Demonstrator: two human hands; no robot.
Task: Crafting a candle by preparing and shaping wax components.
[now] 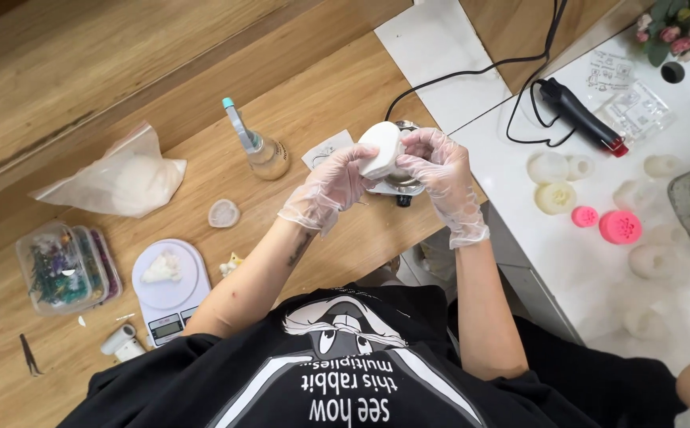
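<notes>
**Both gloved hands on a white mould over the small metal stand**

The left hand (331, 186) and the right hand (440, 170), each in a thin clear plastic glove, meet around a rounded white silicone-like mould (381, 149). It is held just above a small metal stand (399, 184) near the far edge of the long wooden table (202, 158).

To work such a soft piece well, the pressure is best spread evenly from both sides, with the thumbs easing the rim rather than pinching one spot, and the piece kept low over the table so that anything slipping out has little way to fall.

The left fingers (353, 158) curl closed around the mould's near side, gripping it. The right fingers (423, 147) are bent and pressed against its far side, partly closed on it; how firmly cannot be told.

To the left stand a small glass bottle with a blue-tipped dropper (262, 150), a clear bag of white powder (127, 181) and a round white kitchen scale (169, 281). On the white counter (519, 238) to the right lie a black corded tool (579, 115) and pink moulds (619, 227).
</notes>
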